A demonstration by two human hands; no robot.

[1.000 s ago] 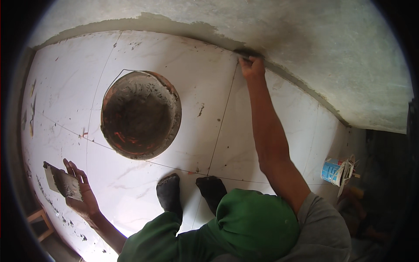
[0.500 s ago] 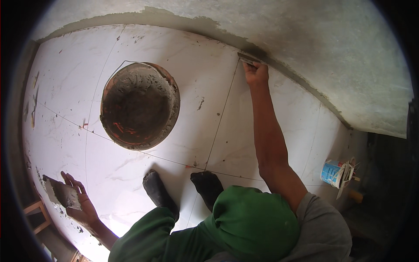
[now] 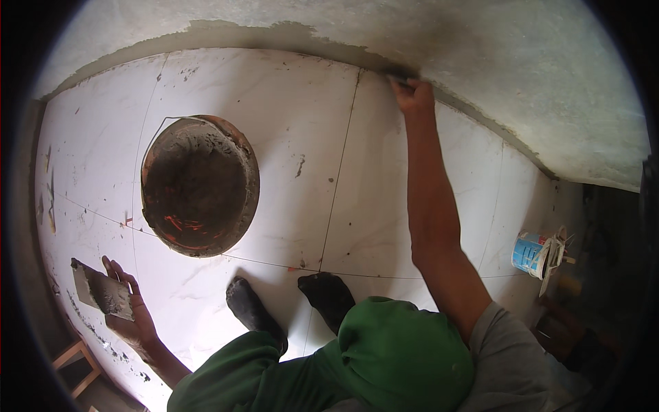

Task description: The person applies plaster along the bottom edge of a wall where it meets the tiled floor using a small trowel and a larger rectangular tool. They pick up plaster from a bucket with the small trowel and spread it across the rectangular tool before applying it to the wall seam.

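Note:
In my left hand [image 3: 139, 321], at the lower left, rests a flat rectangular plate [image 3: 86, 280] with wet grey mortar [image 3: 115, 299] on it. The fingers stretch out along its edge. My right arm reaches far forward to the foot of the wall. There my right hand [image 3: 417, 98] is closed on a flat trowel [image 3: 401, 73], blurred and dark against the strip of fresh mortar [image 3: 343, 49] low on the wall. Between my two hands a round bucket [image 3: 199, 185] with a wire handle stands on the floor, its inside coated with mortar.
White tiles [image 3: 288, 213] with dark joints and mortar crumbs cover the floor. My feet in dark socks [image 3: 327, 295] stand behind the bucket. A blue-and-white tub [image 3: 527, 253] holding tools lies at the right. A wooden frame [image 3: 81, 360] is at the lower left.
My right hand has moved right and slightly forward along the wall's foot with the trowel. My left hand still holds the plate, tilted a little differently. The view has shifted slightly.

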